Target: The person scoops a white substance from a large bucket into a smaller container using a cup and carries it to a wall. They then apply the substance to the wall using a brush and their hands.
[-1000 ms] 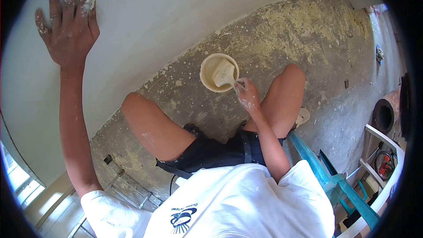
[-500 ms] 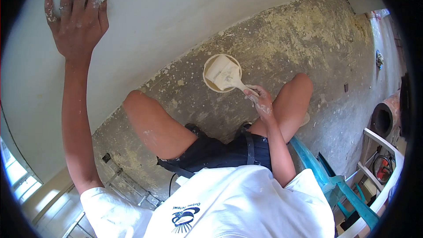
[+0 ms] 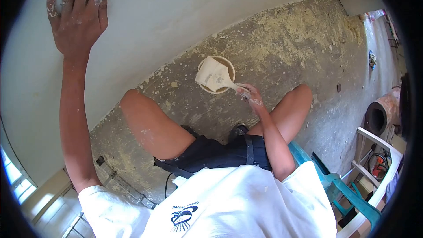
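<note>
At the upper left, my left hand (image 3: 79, 24) lies flat against the pale wall (image 3: 150, 9) with its fingers spread, whitish putty smeared on the fingers. My right hand (image 3: 250, 95) is closed round the handle of a wide putty knife (image 3: 215, 73), its blade coated in cream putty. That blade is over a round bucket (image 3: 231, 68) on the floor, overlapping the left side of its rim and covering much of the inside. White smears mark the right hand too.
Dried cream splatter covers the concrete floor (image 3: 291, 39) along the wall. To my right are a teal plastic chair (image 3: 328, 183), a white frame (image 3: 387, 161) and a hollow cylinder (image 3: 376, 117). A metal ladder-like frame (image 3: 123, 184) lies at lower left.
The putty knife has shifted left over the bucket, its blade now crossing the left rim. My left hand stays flat on the wall. The view has turned slightly.
</note>
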`<state>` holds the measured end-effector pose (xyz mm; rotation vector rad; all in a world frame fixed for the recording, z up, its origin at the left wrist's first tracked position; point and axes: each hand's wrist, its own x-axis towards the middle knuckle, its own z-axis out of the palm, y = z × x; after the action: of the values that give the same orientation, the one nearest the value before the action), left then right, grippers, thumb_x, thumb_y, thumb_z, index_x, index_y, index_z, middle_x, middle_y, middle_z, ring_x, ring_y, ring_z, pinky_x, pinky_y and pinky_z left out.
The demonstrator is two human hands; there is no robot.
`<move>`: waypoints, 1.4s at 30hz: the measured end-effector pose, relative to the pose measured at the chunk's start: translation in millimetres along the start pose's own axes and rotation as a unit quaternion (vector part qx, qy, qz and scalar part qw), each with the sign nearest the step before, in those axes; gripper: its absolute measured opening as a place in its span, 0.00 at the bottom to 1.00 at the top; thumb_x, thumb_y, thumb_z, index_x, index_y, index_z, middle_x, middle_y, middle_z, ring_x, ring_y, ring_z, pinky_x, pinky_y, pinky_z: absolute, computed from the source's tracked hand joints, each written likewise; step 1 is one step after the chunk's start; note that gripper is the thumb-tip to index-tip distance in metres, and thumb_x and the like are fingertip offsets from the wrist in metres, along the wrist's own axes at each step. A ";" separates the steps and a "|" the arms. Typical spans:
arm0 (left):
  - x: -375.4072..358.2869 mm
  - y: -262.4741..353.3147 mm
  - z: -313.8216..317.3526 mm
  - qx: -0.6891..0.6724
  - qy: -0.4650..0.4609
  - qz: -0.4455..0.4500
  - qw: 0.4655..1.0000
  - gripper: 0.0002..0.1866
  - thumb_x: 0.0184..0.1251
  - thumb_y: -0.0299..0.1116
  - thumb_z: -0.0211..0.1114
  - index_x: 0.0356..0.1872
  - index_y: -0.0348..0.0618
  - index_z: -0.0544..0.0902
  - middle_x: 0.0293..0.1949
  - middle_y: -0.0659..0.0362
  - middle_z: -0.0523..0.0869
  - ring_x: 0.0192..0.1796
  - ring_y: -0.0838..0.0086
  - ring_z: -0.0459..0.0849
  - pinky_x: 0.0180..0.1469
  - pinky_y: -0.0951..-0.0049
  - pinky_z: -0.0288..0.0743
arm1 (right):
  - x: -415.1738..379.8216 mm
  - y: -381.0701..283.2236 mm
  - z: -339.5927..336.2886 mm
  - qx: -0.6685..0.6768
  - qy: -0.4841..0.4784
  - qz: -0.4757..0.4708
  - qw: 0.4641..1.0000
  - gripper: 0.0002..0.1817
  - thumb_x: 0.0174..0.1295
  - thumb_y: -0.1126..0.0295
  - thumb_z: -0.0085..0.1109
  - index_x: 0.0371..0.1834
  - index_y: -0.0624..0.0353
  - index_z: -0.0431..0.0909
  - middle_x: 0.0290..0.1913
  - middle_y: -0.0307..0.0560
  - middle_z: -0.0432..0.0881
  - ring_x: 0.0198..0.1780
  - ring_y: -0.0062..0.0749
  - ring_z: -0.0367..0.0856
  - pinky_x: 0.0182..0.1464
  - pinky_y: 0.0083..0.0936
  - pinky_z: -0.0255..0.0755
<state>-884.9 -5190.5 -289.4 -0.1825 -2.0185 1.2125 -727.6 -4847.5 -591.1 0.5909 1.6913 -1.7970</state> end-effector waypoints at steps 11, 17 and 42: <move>-1.2 -1.2 3.3 -0.046 0.022 -0.001 0.999 0.15 0.59 0.44 0.55 0.48 0.73 0.77 0.59 0.78 0.71 0.62 0.78 0.66 0.65 0.64 0.45 | 28.4 23.1 -3.7 -0.076 0.053 -0.055 0.994 0.13 0.56 0.67 0.60 0.42 0.62 0.74 0.33 0.39 0.80 0.32 0.21 0.77 0.31 0.18 0.69; -4.2 -3.5 12.1 -0.042 0.015 0.003 0.999 0.14 0.61 0.46 0.53 0.48 0.71 0.77 0.59 0.75 0.71 0.63 0.75 0.65 0.66 0.65 0.42 | 86.9 -11.3 -29.5 -0.248 0.195 -0.245 0.917 0.12 0.57 0.71 0.54 0.45 0.60 0.73 0.38 0.47 0.80 0.39 0.33 0.80 0.40 0.27 0.73; -11.9 -28.6 41.6 -0.051 0.166 0.110 0.979 0.14 0.64 0.40 0.53 0.39 0.42 0.79 0.39 0.53 0.82 0.44 0.63 0.78 0.50 0.66 0.60 | 275.7 2.0 14.1 -0.723 0.006 -0.363 0.587 0.26 0.59 0.70 0.36 0.63 0.62 0.57 0.69 0.49 0.51 0.71 0.37 0.45 0.70 0.34 0.40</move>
<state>-897.3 -5240.5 -283.6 -0.6304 -1.7999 1.1253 -924.7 -4894.5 -778.5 -0.9296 2.8176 -0.1288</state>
